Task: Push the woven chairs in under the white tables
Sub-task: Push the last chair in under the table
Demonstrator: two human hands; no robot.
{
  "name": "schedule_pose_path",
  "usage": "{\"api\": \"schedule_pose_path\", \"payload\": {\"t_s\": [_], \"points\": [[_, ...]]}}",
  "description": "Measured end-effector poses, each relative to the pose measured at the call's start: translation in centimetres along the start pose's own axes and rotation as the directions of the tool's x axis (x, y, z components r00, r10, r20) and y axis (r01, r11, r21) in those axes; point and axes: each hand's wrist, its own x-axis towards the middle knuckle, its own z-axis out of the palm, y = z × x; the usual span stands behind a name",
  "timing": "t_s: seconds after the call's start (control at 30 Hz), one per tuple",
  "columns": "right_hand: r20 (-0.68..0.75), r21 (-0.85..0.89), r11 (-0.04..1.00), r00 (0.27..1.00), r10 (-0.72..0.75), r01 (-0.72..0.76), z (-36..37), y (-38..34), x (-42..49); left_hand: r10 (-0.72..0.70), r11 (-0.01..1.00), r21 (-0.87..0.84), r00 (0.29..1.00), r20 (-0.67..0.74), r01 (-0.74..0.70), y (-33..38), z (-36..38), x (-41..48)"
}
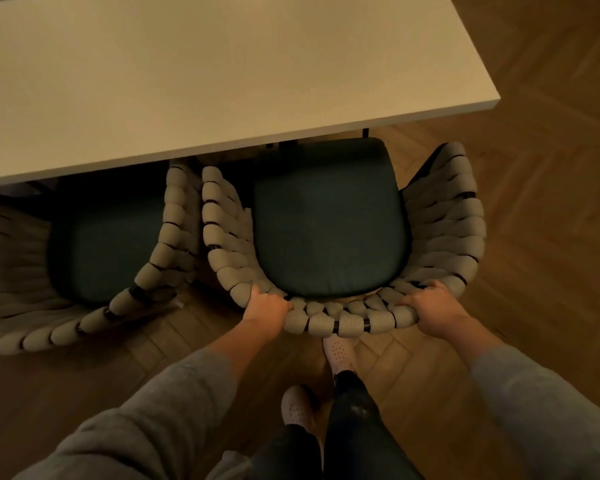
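Note:
A woven chair (440, 230) with a dark green seat cushion stands in front of me, its seat front just under the near edge of the white table (205, 71). My left hand (265, 308) grips the left part of the chair's curved back rim. My right hand (430, 311) grips the rim's right part. A second woven chair (167, 244) stands to the left, its seat partly under the same table, close beside the first chair.
Herringbone wooden floor (551, 220) spreads to the right of the table's corner and behind the chairs. My two feet in light perforated shoes (340, 351) stand directly behind the held chair. Dark table legs show under the tabletop edge.

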Motion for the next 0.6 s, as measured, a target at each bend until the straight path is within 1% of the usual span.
{"api": "schedule_pose_path", "payload": {"t_s": [0.3,0.43,0.6], "points": [[-0.019,-0.065,0.997,0.999,-0.029,0.028,-2.2,2.9,2.5,-0.027,0.999,-0.045,0.999,-0.037,0.025,-0.5,-2.9,2.6],[-0.032,-0.070,0.997,0.999,-0.025,0.023,-3.1,4.3,3.8,-0.026,0.998,-0.063,0.998,-0.052,0.023,-0.9,-4.1,3.8],[-0.047,-0.032,0.999,0.998,-0.031,0.030,-3.7,5.9,4.8,-0.038,0.998,-0.060,0.996,-0.080,0.033,-0.7,-5.0,4.9]]}}
